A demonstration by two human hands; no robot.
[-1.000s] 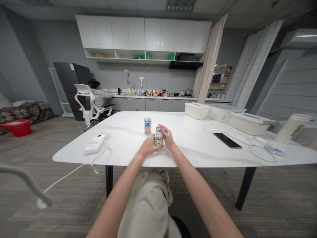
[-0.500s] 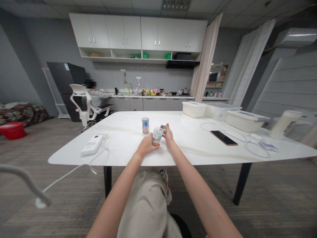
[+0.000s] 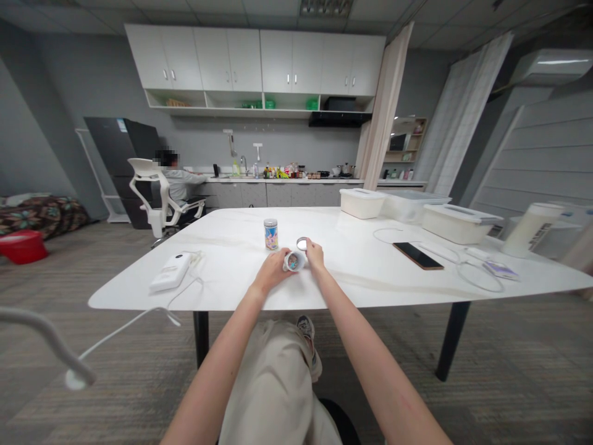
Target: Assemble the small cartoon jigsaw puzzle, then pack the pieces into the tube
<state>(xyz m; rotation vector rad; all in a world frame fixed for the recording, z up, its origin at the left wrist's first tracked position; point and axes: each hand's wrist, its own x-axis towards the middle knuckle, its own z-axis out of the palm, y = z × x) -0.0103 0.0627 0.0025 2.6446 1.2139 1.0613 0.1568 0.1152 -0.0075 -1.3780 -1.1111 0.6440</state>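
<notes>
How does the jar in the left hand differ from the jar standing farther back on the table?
The held jar is tipped, mouth toward the camera, in the left hand; the far jar stands upright, untouched. The held jar is open, its lid by the right hand; the far jar is capped. Both carry colourful labels.

The left hand point(image 3: 270, 272) covers most of the small jar point(image 3: 293, 261), so its printed label cannot be read, and what lies inside its open mouth is too small to tell. The right hand point(image 3: 315, 254) hides part of the lid point(image 3: 301, 243). The print on the second jar point(image 3: 270, 233) is too small to make out. The bottles along the far kitchen worktop point(image 3: 282, 180) blur together. The seated person point(image 3: 178, 182) has a blurred face. The white container point(image 3: 528, 229) and the red tub point(image 3: 21, 246) are partly cut off or crowded at the frame's sides.
</notes>
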